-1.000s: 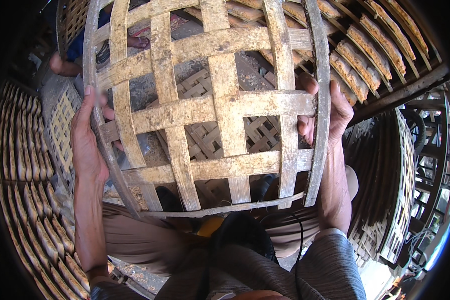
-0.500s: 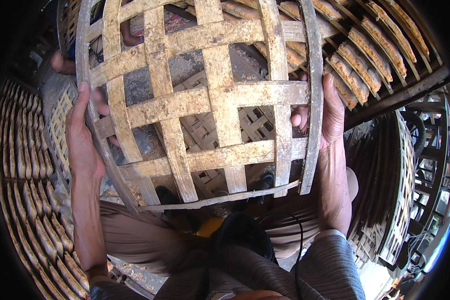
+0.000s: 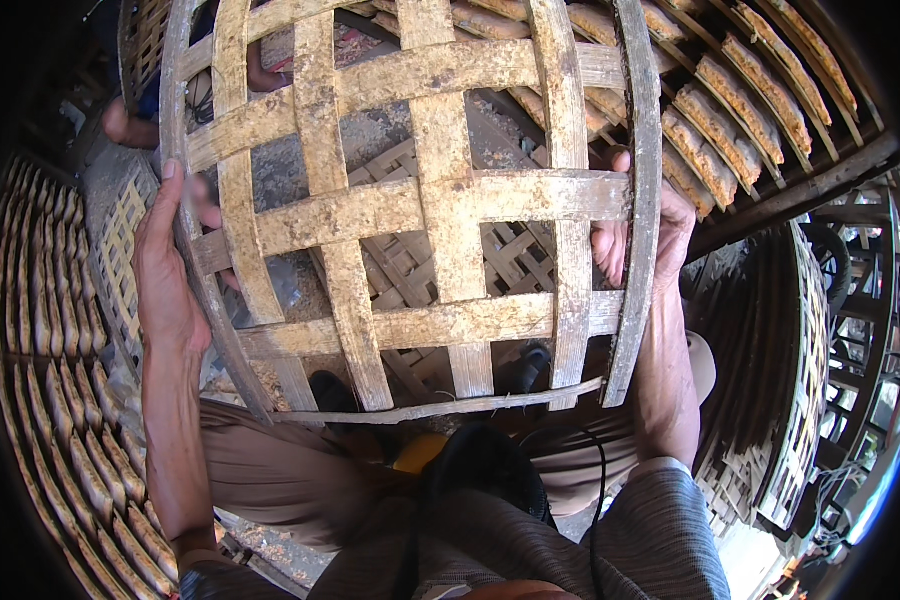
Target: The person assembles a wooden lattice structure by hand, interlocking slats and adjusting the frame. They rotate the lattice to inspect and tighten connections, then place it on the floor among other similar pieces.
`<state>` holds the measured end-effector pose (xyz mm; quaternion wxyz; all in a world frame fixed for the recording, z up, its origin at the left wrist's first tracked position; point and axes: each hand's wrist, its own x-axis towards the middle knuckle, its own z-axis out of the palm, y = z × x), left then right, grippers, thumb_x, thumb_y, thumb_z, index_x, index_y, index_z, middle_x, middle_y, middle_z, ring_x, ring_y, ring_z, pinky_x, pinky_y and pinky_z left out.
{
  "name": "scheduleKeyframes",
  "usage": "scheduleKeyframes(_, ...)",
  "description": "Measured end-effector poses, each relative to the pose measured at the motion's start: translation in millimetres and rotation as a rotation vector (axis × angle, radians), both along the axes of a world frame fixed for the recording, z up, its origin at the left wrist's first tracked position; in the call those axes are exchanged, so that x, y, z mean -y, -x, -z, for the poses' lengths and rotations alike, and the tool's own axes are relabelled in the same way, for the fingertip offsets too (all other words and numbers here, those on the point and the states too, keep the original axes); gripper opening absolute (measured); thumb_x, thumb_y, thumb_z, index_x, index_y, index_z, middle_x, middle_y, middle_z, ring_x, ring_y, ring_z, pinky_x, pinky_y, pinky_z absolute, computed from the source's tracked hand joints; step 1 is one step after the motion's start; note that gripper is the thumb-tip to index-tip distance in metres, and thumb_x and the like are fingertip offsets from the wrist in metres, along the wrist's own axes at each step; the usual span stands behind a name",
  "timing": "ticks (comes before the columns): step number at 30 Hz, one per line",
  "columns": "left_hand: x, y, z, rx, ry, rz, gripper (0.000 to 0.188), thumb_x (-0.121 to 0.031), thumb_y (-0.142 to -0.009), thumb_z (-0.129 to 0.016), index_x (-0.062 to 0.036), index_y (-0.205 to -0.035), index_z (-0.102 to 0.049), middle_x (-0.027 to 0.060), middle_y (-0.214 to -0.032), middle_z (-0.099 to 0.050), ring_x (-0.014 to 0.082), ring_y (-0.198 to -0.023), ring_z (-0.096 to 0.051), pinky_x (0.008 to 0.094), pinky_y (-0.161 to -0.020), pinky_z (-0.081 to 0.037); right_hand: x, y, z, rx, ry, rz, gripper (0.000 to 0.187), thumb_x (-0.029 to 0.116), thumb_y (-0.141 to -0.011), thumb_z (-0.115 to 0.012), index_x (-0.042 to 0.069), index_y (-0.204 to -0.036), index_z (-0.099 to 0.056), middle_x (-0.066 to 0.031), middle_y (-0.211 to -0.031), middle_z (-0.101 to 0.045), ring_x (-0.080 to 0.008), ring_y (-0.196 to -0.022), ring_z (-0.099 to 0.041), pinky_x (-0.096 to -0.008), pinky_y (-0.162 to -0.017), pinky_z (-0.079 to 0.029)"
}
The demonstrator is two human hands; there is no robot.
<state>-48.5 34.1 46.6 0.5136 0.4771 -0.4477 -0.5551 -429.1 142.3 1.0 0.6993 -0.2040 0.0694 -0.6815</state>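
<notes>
A woven bamboo rack (image 3: 450, 190), with wide flat slats crossing in an open lattice, is held up in front of me between both hands. My left hand (image 3: 170, 270) grips its left side rail, thumb lying along the outside and fingertips reaching through to the lattice. On the right rail, my right hand (image 3: 660, 235) is closed around the edge, its fingers curled in behind the slats. Through the gaps a second woven lattice (image 3: 400, 265) shows lower down, near my feet.
Stacked racks loaded with pale, orange-edged slabs stand at the left (image 3: 55, 270) and the upper right (image 3: 750, 110). A tall pile of woven racks (image 3: 770, 380) stands beside my right knee. Another person's arm (image 3: 130, 125) shows at the upper left.
The rack has shifted slightly to the right. My right hand has changed its hold: the thumb has left the outer face of the rail and the fingers sit further behind it.
</notes>
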Motion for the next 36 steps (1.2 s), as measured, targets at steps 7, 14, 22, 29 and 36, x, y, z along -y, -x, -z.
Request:
scheduleKeyframes(7,-2.5,5.9,0.0,0.044,-0.016,-0.030,0.037,-0.051,-0.103,-0.058,-0.0145,-0.099,-0.060,-0.0032,-0.075,-0.060,0.0078,-0.055,-0.065,0.0231,-0.036,-0.047,5.5,6.7,21.1,-0.089,0.055,0.013,0.043,0.017,-0.093,-0.069,-0.005,-0.128,-0.058,-0.0182,-0.120,-0.065,-0.0404,-0.093,-0.074,-0.0527,-0.061,-0.068)
scheduleKeyframes(14,-0.5,2.6,5.0,0.063,-0.019,-0.018,0.037,-0.050,-0.103,-0.058,-0.0138,-0.098,-0.061,-0.0032,-0.075,-0.060,0.0079,-0.055,-0.065,0.0236,-0.036,-0.048,-1.6,-0.6,-10.1,-0.602,-0.327,0.150,0.045,0.024,-0.096,-0.072,-0.004,-0.128,-0.057,-0.0191,-0.113,-0.066,-0.0311,-0.077,-0.076,-0.0394,-0.048,-0.066)
scheduleKeyframes(22,8.7,-6.5,4.4,0.059,0.032,-0.032,0.039,-0.051,-0.104,-0.058,-0.0126,-0.099,-0.062,-0.0032,-0.074,-0.061,0.0078,-0.054,-0.064,0.0235,-0.038,-0.049,14.6,14.2,-2.3,-1.597,-0.335,0.848,0.020,0.017,-0.092,-0.079,0.000,-0.093,-0.069,-0.0089,-0.078,-0.071,-0.0126,-0.067,-0.063,-0.0295,-0.063,-0.052)
scheduleKeyframes(29,7.4,-5.1,5.4,0.118,0.025,-0.073,0.040,-0.053,-0.103,-0.058,-0.0127,-0.099,-0.062,-0.0024,-0.074,-0.060,0.0082,-0.055,-0.064,0.0235,-0.039,-0.050,3.5,-0.9,-33.8,-0.924,-0.191,0.323,0.053,0.038,-0.095,-0.074,-0.001,-0.129,-0.066,-0.0144,-0.118,-0.073,-0.0200,-0.096,-0.072,-0.0319,-0.081,-0.057)
scheduleKeyframes(36,-2.6,6.5,3.2,0.129,0.053,-0.115,0.039,-0.052,-0.103,-0.058,-0.0131,-0.100,-0.062,-0.0012,-0.078,-0.060,0.0087,-0.058,-0.064,0.0250,-0.041,-0.048,10.6,-25.3,-21.4,-1.330,-0.204,0.585,0.040,0.006,-0.095,-0.068,-0.006,-0.132,-0.058,-0.0104,-0.101,-0.072,-0.0132,-0.074,-0.069,-0.0276,-0.067,-0.057)
